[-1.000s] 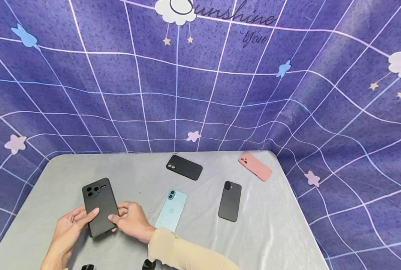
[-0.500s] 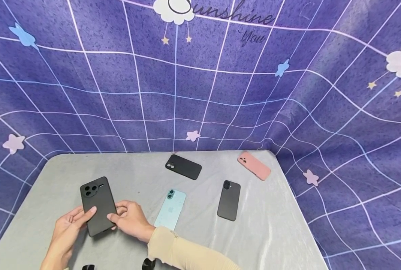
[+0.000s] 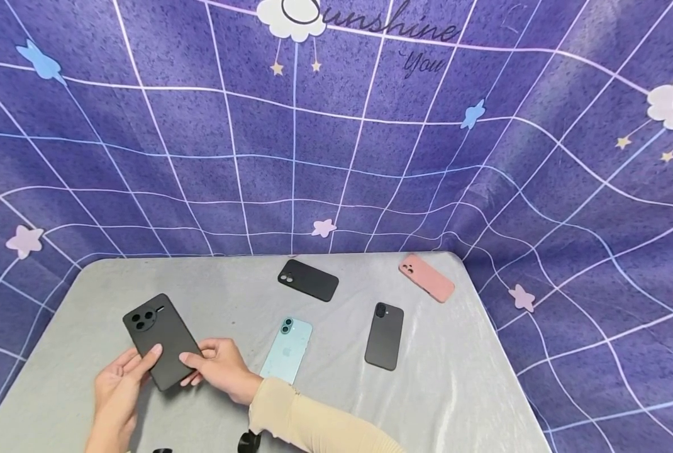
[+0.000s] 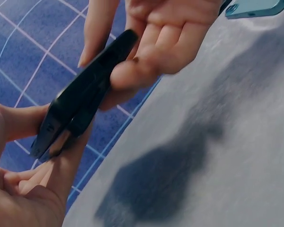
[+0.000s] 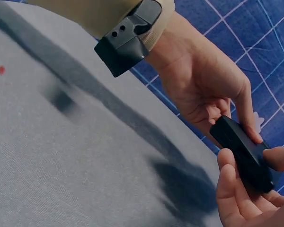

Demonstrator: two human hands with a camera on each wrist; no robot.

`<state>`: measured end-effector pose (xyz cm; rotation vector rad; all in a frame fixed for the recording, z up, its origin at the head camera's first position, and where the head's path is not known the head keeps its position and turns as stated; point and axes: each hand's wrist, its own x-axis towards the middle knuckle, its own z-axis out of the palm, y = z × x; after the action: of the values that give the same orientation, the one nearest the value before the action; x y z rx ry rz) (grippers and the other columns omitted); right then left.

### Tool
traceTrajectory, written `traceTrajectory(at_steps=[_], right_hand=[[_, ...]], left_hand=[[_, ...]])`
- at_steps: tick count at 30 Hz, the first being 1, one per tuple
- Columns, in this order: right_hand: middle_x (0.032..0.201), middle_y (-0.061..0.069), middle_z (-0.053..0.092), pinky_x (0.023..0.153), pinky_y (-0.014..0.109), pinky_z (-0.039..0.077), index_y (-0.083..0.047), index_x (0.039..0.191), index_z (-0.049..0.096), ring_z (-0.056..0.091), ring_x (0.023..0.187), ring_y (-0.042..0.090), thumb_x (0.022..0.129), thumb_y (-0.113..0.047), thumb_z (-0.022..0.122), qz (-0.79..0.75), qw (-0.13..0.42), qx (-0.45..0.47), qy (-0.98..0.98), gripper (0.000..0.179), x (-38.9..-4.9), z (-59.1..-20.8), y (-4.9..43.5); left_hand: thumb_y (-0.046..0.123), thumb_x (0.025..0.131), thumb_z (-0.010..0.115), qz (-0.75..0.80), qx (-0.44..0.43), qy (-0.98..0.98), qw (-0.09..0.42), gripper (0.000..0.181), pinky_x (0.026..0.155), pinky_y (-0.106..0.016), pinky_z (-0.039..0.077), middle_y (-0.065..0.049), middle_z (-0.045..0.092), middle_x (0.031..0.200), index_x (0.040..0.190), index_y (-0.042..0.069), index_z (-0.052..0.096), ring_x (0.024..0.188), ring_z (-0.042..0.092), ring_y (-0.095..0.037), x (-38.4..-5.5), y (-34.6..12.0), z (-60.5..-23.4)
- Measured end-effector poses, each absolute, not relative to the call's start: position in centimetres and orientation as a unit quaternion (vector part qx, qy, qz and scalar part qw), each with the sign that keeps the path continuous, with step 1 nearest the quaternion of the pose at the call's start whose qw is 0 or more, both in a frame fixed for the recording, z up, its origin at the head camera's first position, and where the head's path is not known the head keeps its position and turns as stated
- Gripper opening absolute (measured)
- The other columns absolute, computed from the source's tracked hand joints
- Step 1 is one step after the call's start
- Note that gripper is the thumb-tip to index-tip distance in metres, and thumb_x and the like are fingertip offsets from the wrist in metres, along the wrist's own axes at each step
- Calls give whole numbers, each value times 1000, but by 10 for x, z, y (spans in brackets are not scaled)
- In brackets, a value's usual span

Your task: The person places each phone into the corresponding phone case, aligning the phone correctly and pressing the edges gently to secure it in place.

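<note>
Both hands hold a black phone case (image 3: 166, 346) above the left part of the table, its back with the round camera panel facing up. My left hand (image 3: 117, 385) grips the left edge, thumb across the back and fingers underneath. On the right edge, my right hand (image 3: 223, 368) pinches the lower part, thumb on top. Seen edge-on in the left wrist view, the case (image 4: 78, 101) shows two dark layers with a narrow gap at the left hand's end. The right wrist view shows the same case (image 5: 241, 151) between both hands' fingers.
A light teal phone (image 3: 289, 349) lies beside the right wrist, partly hidden by the sleeve. Farther back are a black phone case (image 3: 311, 281) and a pink phone case (image 3: 429, 280). A dark grey phone (image 3: 384, 340) lies right of centre on the grey-covered table (image 3: 455, 377).
The held phone case has turned counterclockwise, its camera end swinging left and its lower end to the right. Both hands keep their hold; the things on the table stay put.
</note>
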<state>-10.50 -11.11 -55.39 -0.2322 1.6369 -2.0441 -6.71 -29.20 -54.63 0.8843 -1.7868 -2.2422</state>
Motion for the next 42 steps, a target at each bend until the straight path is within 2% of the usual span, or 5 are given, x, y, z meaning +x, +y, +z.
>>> traceTrajectory(at_steps=[13,19,29,35,42], right_hand=[[87,12,80,81,63,63,-4,113,77,69,90,64,104,-12,72,-748,262,-101,601,13,-112,-555,-106],[88,11,81,86,70,60,-3,119,76,77,69,36,104,-12,72,-744,267,-116,602,18,-117,-552,-102],[81,11,79,89,76,55,-4,114,78,66,56,7,103,-11,72,-749,263,-116,597,14,-115,-554,-102],[82,10,80,90,75,55,-2,117,78,74,68,45,103,-13,73,-732,281,-137,605,19,-115,-550,-97],[82,10,80,75,24,62,-5,119,78,69,83,60,103,-14,73,-714,317,-157,604,19,-114,-548,-93]], left_hand=[[18,103,76,-744,268,-608,71,37,77,-10,58,20,76,95,130,10,53,90,73,7,-67,-282,-549],[21,105,73,-735,243,-631,40,37,77,-9,57,25,74,96,133,12,49,91,71,10,-64,-288,-549],[22,109,66,-763,198,-615,23,19,73,-19,63,13,76,92,96,29,77,84,74,-1,-53,-308,-554],[15,114,55,-811,139,-567,51,28,73,-25,66,4,79,94,102,22,79,82,77,-9,-51,-325,-553],[12,115,47,-856,104,-502,65,37,70,-29,66,-4,81,96,104,14,82,80,78,-14,-48,-341,-547]])
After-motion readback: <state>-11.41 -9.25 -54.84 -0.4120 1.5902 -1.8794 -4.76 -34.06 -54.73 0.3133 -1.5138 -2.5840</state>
